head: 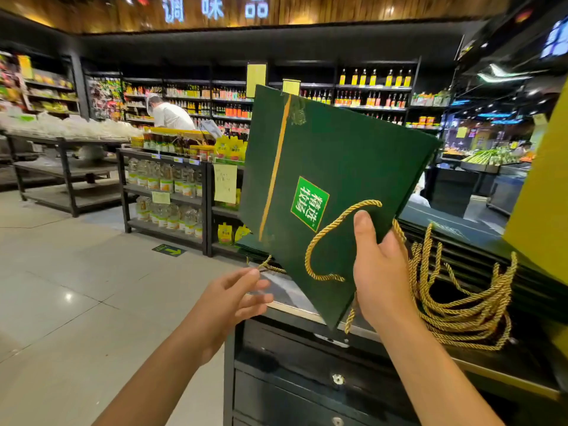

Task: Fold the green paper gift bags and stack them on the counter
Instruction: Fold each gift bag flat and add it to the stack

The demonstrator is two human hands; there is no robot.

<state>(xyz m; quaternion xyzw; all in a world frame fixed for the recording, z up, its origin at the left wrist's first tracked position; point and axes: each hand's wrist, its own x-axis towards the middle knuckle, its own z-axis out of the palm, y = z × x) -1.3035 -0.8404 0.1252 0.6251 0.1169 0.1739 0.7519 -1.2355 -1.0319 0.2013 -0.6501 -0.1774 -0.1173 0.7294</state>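
A flat, folded green paper gift bag with a gold stripe, a light green label and a gold rope handle is held up in the air, tilted. My right hand grips its open end, thumb on the front face. My left hand is lower left with relaxed, spread fingers, its fingertips near a loose gold cord at the bag's lower corner; I cannot tell if they touch it. A stack of folded green bags with many gold rope handles lies on the dark counter to the right.
The counter has dark drawers below its metal edge. Yellow material stands at the far right. Shelves of bottles stand across a tiled aisle, and a person in white works at the back.
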